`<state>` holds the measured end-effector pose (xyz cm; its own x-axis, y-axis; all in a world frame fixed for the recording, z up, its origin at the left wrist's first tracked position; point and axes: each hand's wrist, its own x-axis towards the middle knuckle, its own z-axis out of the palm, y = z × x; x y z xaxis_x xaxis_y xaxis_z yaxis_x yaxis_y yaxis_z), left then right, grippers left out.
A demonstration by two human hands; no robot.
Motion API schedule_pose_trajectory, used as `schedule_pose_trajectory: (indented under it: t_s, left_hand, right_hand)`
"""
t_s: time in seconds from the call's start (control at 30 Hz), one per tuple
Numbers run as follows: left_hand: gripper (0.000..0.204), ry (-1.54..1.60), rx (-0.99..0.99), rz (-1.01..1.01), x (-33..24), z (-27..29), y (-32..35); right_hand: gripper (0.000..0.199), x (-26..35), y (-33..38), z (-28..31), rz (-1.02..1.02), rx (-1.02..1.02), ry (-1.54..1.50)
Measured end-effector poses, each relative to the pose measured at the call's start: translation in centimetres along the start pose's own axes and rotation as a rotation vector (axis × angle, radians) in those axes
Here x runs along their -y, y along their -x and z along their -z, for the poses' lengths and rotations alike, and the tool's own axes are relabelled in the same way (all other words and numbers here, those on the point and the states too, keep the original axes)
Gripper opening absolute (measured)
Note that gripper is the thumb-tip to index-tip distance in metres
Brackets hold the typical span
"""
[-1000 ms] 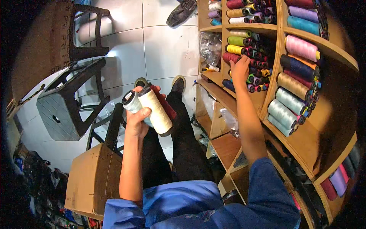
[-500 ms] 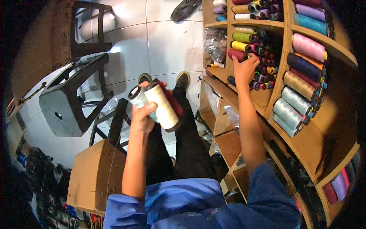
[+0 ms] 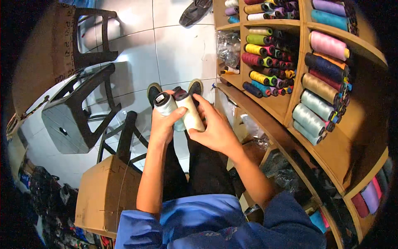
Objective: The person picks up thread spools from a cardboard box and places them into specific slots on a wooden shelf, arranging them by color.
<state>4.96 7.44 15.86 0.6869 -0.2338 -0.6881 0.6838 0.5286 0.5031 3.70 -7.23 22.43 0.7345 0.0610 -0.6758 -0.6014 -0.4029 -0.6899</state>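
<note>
In front of my legs, my left hand [image 3: 162,125] is closed around a pale blue-white thread spool [image 3: 167,106] with a black end. Its thumb presses on a cream thread spool [image 3: 190,113] beside it. My right hand [image 3: 216,132] grips the cream spool from the other side, thumb low on it and fingers behind. Another dark spool end [image 3: 178,89] shows just behind these two; the rest of that spool is hidden by the hands. The spools are tilted, their black ends away from me.
To the right, a wooden shelf [image 3: 304,70] holds stacked spools, including a red spool [image 3: 252,59] and a yellow spool [image 3: 258,77]. A grey stool [image 3: 66,126] and a cardboard box [image 3: 97,193] stand left. A dark shoe [image 3: 195,12] lies on the tiled floor.
My right hand has left the red spool on the shelf and moved left to the cream spool. The red spool stays on the shelf. The held spools have been drawn slightly upright.
</note>
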Motion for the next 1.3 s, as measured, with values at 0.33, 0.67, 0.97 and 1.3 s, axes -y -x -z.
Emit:
schedule_pose_trajectory:
  t_s: [0.33,0.67,0.97,1.3]
  left_hand:
    - [0.050,-0.467,0.057,-0.011,1.0,-2.1,-0.1]
    - [0.047,-0.361,-0.039,0.040,0.2,0.2,0.0]
    - [0.045,-0.349,-0.072,-0.008,-0.2,2.0,0.0]
    - [0.048,-0.031,-0.011,0.047,-0.1,2.1,-0.2]
  right_hand:
    - [0.052,-3.7,0.2,5.4,-0.101,0.040,-0.300]
    - [0.048,-12.2,-4.4,15.5,-0.235,-0.788,0.417]
    - [0.043,-15.6,-9.9,16.6,-0.354,-0.823,0.703]
    - [0.041,-15.6,-9.6,15.5,0.074,-0.969,0.875]
